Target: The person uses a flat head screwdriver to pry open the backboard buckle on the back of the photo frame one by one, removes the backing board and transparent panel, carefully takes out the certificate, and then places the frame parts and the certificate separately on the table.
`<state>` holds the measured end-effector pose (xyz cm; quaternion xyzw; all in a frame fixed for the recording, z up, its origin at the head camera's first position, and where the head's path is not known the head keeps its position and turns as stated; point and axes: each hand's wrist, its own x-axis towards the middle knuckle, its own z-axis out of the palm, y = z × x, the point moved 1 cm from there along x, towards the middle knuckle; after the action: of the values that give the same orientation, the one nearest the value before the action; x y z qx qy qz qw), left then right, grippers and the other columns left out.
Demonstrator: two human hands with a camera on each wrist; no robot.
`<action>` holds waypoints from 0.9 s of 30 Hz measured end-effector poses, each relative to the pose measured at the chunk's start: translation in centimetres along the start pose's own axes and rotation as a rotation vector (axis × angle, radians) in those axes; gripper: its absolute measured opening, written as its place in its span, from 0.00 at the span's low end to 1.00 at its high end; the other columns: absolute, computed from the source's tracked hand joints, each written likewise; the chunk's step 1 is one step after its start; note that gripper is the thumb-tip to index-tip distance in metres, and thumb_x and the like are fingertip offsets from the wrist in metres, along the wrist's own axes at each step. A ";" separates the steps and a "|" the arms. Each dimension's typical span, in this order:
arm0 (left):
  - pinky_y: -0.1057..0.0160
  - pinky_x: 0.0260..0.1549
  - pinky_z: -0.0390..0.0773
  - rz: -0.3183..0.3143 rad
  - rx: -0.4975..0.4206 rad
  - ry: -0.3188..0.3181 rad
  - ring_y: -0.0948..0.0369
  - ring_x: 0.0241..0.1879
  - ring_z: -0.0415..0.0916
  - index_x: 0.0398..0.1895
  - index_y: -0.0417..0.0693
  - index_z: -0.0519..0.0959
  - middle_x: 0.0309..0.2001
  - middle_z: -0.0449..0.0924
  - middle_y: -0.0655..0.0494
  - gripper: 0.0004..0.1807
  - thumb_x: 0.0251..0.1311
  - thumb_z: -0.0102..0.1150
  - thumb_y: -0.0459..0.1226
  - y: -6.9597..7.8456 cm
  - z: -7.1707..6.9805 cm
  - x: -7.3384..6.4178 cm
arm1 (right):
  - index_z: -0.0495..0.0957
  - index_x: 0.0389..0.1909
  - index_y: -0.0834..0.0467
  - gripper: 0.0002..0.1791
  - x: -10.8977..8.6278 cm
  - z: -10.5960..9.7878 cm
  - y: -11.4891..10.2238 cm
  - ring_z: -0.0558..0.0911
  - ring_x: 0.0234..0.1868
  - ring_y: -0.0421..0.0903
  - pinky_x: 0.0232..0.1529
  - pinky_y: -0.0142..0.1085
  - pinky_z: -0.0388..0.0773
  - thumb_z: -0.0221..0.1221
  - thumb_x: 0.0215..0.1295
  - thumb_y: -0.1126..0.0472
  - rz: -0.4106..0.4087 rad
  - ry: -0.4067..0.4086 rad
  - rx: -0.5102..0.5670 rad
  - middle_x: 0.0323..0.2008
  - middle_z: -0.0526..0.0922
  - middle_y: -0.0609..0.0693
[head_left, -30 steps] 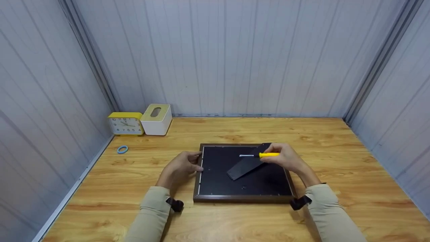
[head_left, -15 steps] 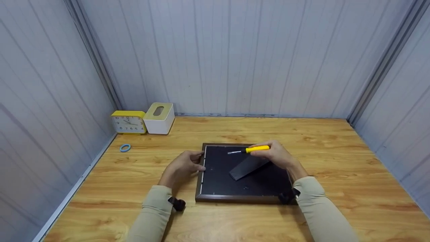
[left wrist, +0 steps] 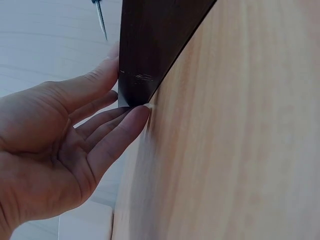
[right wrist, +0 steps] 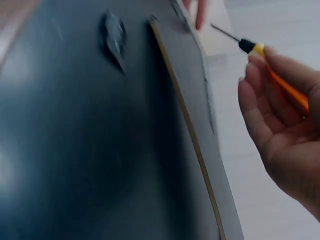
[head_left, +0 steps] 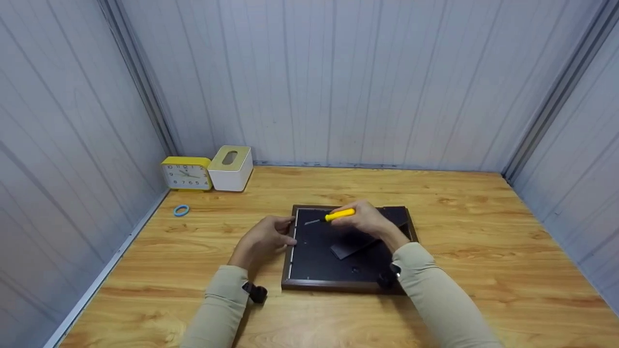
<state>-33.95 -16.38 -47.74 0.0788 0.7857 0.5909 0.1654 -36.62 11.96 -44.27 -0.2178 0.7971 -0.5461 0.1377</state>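
A blue ring (head_left: 181, 210) lies near the left edge of the desk (head_left: 464, 208). The left hand (head_left: 265, 238) rests its nearly straight, slightly spread fingers against the left side of the picture frame (head_left: 319, 263), which lies back up, well in from the desk's left and far edges. Caution: light contact may let the frame slide. The screwdriver (head_left: 332, 216) hangs above the backing, tip near the left rim; a slip could score the backing or jab the left hand. Rightward, the support leg (head_left: 349, 249) could snag the right hand (head_left: 368, 221), whose fingers pinch the yellow handle.
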 end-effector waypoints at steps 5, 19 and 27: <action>0.67 0.43 0.77 0.003 0.075 0.012 0.58 0.65 0.68 0.74 0.41 0.65 0.67 0.71 0.44 0.45 0.51 0.74 0.28 0.2 0.0 -0.1 | 0.86 0.48 0.64 0.16 0.9 1.6 -0.1 0.83 0.40 0.45 0.42 0.37 0.82 0.71 0.58 0.66 0.046 0.036 -0.045 0.47 0.85 0.57; 0.68 0.37 0.75 0.010 0.123 0.020 0.59 0.62 0.70 0.73 0.42 0.67 0.66 0.72 0.42 0.45 0.49 0.76 0.29 0.1 -0.2 0.1 | 0.86 0.48 0.64 0.16 1.5 2.0 1.3 0.83 0.38 0.48 0.41 0.38 0.80 0.71 0.59 0.64 0.077 0.020 0.037 0.39 0.88 0.55; 0.66 0.33 0.75 -0.038 0.071 0.009 0.59 0.56 0.72 0.74 0.44 0.66 0.67 0.71 0.45 0.46 0.48 0.76 0.28 0.2 -0.2 0.2 | 0.87 0.46 0.61 0.15 1.6 2.4 0.8 0.82 0.37 0.47 0.41 0.40 0.80 0.72 0.58 0.62 0.080 0.025 -0.038 0.38 0.87 0.52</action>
<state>-34.19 -16.42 -47.58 0.0672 0.8081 0.5598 0.1703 -37.07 9.49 -45.85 -0.1812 0.8172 -0.5275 0.1453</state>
